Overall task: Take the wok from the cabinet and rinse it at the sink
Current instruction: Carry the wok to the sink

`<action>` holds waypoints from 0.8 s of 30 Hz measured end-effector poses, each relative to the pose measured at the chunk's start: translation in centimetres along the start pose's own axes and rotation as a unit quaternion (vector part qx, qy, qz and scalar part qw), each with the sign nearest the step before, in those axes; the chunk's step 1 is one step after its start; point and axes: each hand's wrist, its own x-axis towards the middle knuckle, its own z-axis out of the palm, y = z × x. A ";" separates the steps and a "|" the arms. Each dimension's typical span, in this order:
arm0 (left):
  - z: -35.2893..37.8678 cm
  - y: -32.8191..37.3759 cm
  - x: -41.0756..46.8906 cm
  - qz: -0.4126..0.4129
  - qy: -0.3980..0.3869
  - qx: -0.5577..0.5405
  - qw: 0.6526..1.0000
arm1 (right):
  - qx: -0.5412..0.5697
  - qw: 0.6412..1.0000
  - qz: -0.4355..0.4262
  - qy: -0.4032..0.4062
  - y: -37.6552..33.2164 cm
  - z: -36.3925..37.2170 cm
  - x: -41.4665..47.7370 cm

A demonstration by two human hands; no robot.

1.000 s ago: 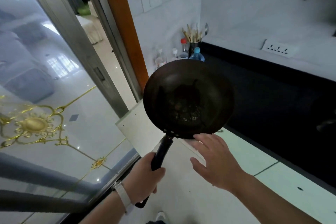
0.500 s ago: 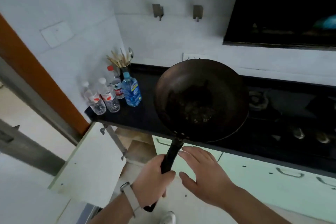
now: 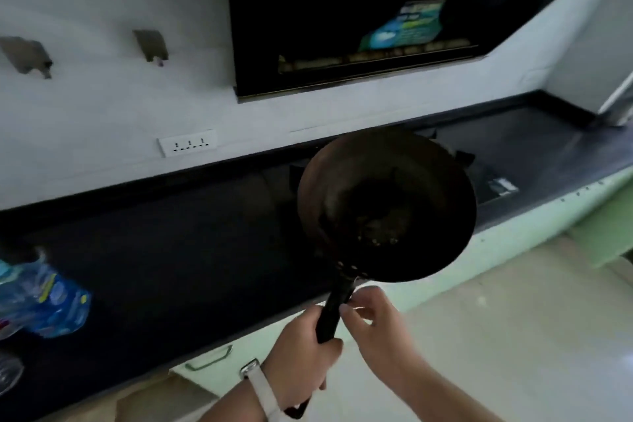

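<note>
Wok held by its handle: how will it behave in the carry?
Wok looks rigid metal, likely front-heavy: the bowl sits far beyond the left hand. Right hand closing on the handle suggests steadying. Bits inside may slide if tipped.

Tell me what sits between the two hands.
In the head view, the wok's black handle runs between them: left hand wraps it, right hand fingers touch it just below the wok.
</note>
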 end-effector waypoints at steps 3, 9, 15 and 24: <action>1.2 0.8 2.2 0.017 -0.054 0.021 0.998 | 0.077 0.992 0.086 0.045 0.8 -1.0 0.5; 5.5 3.2 4.6 0.044 -0.144 0.057 0.987 | 0.208 0.958 0.167 0.106 4.5 -4.8 0.5; 11.6 6.6 7.5 0.061 -0.186 0.105 0.975 | 0.314 0.924 0.169 0.136 8.3 -10.9 1.6; 24.9 15.2 11.0 0.075 -0.211 0.138 0.965 | 0.375 0.901 0.131 0.173 14.8 -24.8 3.2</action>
